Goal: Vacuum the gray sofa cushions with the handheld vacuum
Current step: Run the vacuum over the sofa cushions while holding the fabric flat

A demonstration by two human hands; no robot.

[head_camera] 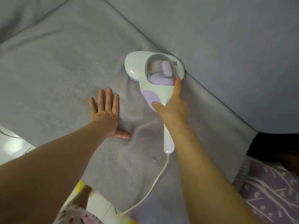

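How far: about midway, I think. The handheld vacuum (pixel 139 68) sits on the gray seat cushion (pixel 56 70), its nose at the back crease. Lots of cushion looks left to do.
Looks: white and purple, with a clear dust cup (pixel 159 65).
Holding: the right grip (pixel 173 109) is wrapped round the vacuum's handle. The left grip (pixel 105 113) lies flat on the cushion, fingers straight.

Bare seat cushion (pixel 56 70) lies open to the left of and beyond the flat left hand (pixel 105 112). The vacuum (pixel 152 73) sits against the back cushion (pixel 226 54), which walls off the right; its cord (pixel 167 160) trails across the near edge
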